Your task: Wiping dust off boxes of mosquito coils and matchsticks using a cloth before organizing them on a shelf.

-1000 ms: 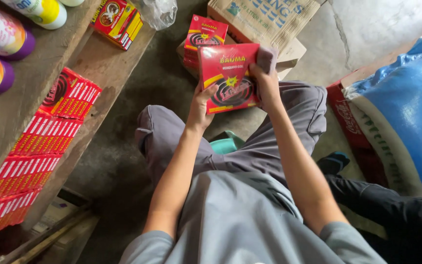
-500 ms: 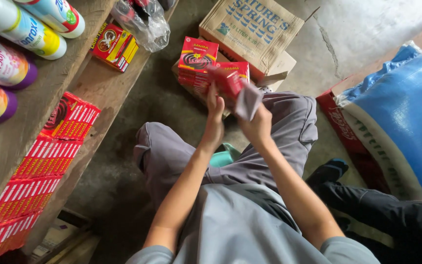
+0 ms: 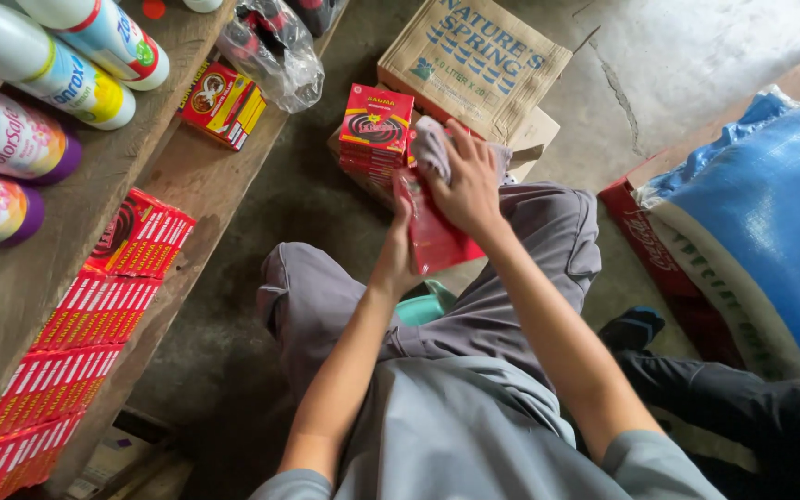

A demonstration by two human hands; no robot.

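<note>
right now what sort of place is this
Probably a small shop's stockroom or back area: rows of red boxes on a wooden shelf, spray cans above them, a cardboard carton on the concrete floor.

Bare grey concrete floor (image 3: 696, 56) lies open beyond the brown cardboard carton (image 3: 474, 60); another open strip runs between the wooden shelf (image 3: 196, 176) and the person's raised grey-trousered knees (image 3: 307, 296). Ahead, a stack of red flat boxes (image 3: 374, 130) stands against the carton. To the right, a bulky blue woven sack (image 3: 770, 222) blocks passage; a crumpled clear plastic bag (image 3: 270, 51) overhangs the shelf edge.
</note>
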